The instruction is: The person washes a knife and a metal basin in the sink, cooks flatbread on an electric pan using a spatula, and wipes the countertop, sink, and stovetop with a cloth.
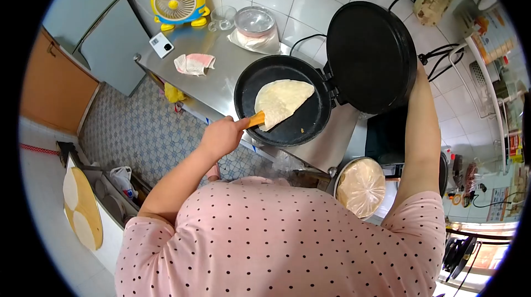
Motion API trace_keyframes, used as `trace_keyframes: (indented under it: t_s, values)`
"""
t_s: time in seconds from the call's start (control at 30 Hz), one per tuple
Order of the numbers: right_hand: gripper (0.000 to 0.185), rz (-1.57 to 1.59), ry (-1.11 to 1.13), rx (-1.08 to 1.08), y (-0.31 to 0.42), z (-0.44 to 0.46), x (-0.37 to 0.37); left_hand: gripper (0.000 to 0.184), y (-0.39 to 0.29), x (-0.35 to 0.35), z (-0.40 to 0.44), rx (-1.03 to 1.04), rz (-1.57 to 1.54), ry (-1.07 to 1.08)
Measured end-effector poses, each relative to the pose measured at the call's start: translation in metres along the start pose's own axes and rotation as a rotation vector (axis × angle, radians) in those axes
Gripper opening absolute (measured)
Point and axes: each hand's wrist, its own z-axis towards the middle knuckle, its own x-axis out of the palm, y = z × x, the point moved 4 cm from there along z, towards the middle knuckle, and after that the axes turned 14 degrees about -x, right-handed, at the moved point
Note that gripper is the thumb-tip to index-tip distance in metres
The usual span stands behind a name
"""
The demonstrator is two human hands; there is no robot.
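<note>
My left hand (224,137) is closed around a flat wooden spatula (255,120), whose front end goes under a flatbread. The pale flatbread (285,97) is folded into a half-moon and lies in the black round pan (263,69) of an electric griddle. A small browned crumb (302,130) sits on the bare pan surface. The hinged black griddle lid (368,56) stands raised on the right. My right arm reaches up to the lid's outer edge; the right hand (418,72) is mostly behind it, and its fingers are hidden.
On the metal counter (221,89) are a crumpled cloth (194,64), a yellow fan (178,1), a glass cup (223,17) and a lidded container (254,21). A plastic-covered bowl (360,186) stands near my right side. At far left, a round board (88,203) bears pale dough rounds.
</note>
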Motion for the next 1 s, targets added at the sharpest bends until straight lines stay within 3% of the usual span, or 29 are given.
trace_keyframes:
  t_s: [0.17, 0.3, 0.33, 0.47, 0.57, 0.73, 1.0]
  values:
    - [0.033, -0.031, 0.107, -0.017, -0.001, -0.008, 0.066, 0.033, 0.004, 0.004, 0.006, 0.087, -0.059, 0.144]
    - [0.037, -0.250, 0.211, -0.080, -0.008, -0.024, 0.132, 0.033, 0.010, -0.002, 0.011, 0.161, -0.023, 0.207]
    - [0.035, -0.321, 0.101, -0.084, -0.009, -0.038, 0.163, 0.033, 0.010, -0.006, 0.011, 0.169, -0.004, 0.218]
    - [0.031, -0.489, 0.110, -0.206, -0.036, -0.063, 0.226, 0.034, 0.015, -0.015, 0.019, 0.179, 0.055, 0.249]
    - [0.026, -0.729, 0.200, -0.432, -0.095, -0.051, 0.224, 0.037, 0.023, -0.014, 0.023, 0.216, 0.051, 0.269]
    - [0.028, -0.952, 0.117, -0.314, -0.122, -0.079, 0.287, 0.044, 0.037, -0.025, 0.020, 0.256, -0.007, 0.274]
    - [0.031, -1.137, 0.100, -0.219, -0.169, -0.088, 0.311, 0.043, 0.068, -0.036, 0.026, 0.332, -0.073, 0.267]
